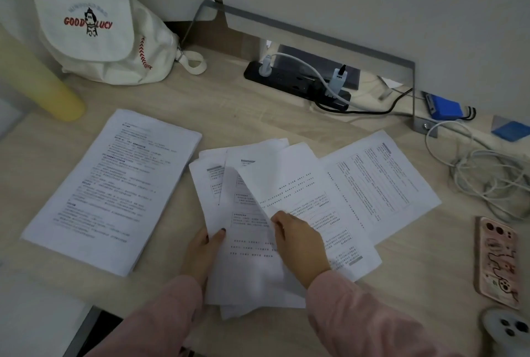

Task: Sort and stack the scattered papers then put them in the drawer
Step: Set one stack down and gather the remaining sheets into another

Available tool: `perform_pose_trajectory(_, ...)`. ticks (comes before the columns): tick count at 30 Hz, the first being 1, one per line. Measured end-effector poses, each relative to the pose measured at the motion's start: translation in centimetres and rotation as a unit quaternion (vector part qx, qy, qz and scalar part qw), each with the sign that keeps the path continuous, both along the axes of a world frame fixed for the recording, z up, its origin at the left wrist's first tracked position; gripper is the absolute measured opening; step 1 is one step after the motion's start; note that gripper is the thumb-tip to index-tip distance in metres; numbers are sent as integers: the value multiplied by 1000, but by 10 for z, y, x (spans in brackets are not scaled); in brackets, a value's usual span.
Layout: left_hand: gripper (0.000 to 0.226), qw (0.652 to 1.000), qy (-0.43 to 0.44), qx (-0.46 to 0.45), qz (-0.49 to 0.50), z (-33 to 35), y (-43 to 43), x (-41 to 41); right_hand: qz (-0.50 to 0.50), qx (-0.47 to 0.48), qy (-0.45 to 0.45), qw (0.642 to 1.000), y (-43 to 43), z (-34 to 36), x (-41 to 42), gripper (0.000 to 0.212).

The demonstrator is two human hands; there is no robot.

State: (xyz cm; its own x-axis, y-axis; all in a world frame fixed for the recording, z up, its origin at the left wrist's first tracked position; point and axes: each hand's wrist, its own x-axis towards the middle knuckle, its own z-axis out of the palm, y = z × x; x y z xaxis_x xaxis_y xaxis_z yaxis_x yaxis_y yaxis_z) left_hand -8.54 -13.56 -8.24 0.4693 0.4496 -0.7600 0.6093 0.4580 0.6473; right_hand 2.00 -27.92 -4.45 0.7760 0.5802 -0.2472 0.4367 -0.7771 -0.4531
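Observation:
A fanned bunch of printed papers (252,265) lies in the middle of the wooden desk (223,104). My left hand (202,253) grips its left edge, thumb on top. My right hand (301,244) pinches the left edge of one sheet (289,184) that lies tilted on the bunch. A single printed sheet (384,184) lies flat to the right, partly under the bunch. A thick neat stack of papers (114,187) rests on the desk at the left. No drawer is in view.
A white canvas bag (94,18) and a yellow cylinder (48,90) stand at the back left. A black power strip (295,84) sits at the back. Tangled white cables (487,181) and a phone in a pink case (497,262) lie at the right.

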Motion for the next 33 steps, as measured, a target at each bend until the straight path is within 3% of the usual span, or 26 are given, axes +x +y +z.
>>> perform_pose_trajectory(1,25,1000,-2,-4,-3,-1,1,-1,35,7,-71,997,-1,1,2,11)
perform_pose_trajectory(2,29,1000,-4,-9,-5,-1,2,-2,72,27,-145,986,-2,1,4,24)
perform_pose_trajectory(4,32,1000,-8,-22,-7,-1,5,-3,144,74,-277,947,-9,1,10,37)
perform_pose_trajectory(6,26,999,-12,-35,-6,1,8,-2,181,94,-339,918,-17,7,13,38)
perform_pose_trajectory(9,23,998,-12,-53,-5,1,10,0,169,53,-357,917,-40,5,22,31)
perform_pose_trajectory(12,23,998,-8,-60,4,-3,14,2,60,54,-238,968,-69,-5,27,25)
perform_pose_trajectory(14,24,998,4,-60,-1,-7,17,1,-110,64,-50,991,-83,-7,26,21)
perform_pose_trajectory(16,23,998,7,-55,-6,-12,19,1,-269,137,122,946,-92,-16,27,20)
perform_pose_trajectory(21,20,999,5,-44,-29,-14,20,2,-472,287,233,800,-98,-29,42,9)
perform_pose_trajectory(23,21,999,6,-37,-38,-15,20,3,-490,272,243,792,-101,-33,51,15)
perform_pose_trajectory(29,24,998,20,-35,-39,-16,24,7,-322,154,280,891,-106,-28,67,31)
perform_pose_trajectory(33,22,998,1,-9,-63,-13,20,10,-224,77,263,935,-94,-25,67,34)
